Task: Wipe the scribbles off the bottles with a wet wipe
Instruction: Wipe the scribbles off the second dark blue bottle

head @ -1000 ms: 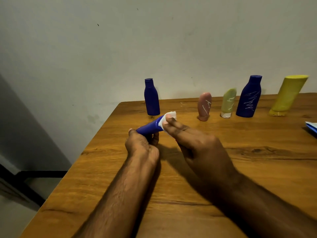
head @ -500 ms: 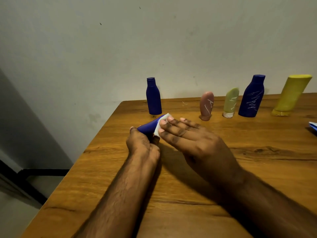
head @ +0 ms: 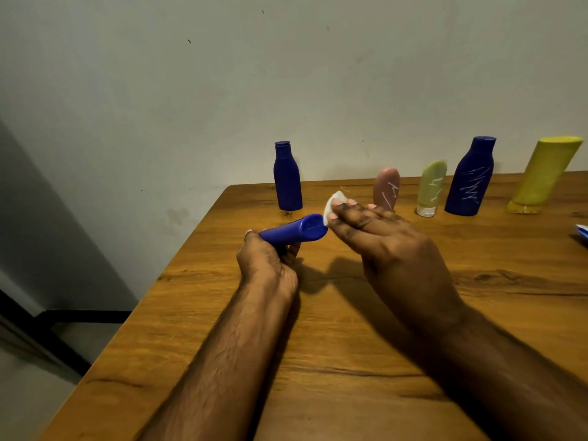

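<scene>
While your left hand [head: 265, 265] grips the blue bottle [head: 292, 233] above the wooden table [head: 350, 345], its flat base points up and to the right, away from you. Your right hand [head: 388, 246] holds the white wet wipe [head: 332, 206] under nearly straight fingers, the wipe just beside the bottle's base; whether they touch cannot be told. Along the table's far edge stand, left to right: a second blue bottle [head: 287, 176], unmarked on its visible side; a pink tube [head: 386, 187], a pale green tube [head: 431, 189] and a larger blue bottle [head: 470, 178], each bearing white scribbles; and a yellow bottle [head: 544, 175]. A blue-and-white packet [head: 581, 231] shows at the right edge.
</scene>
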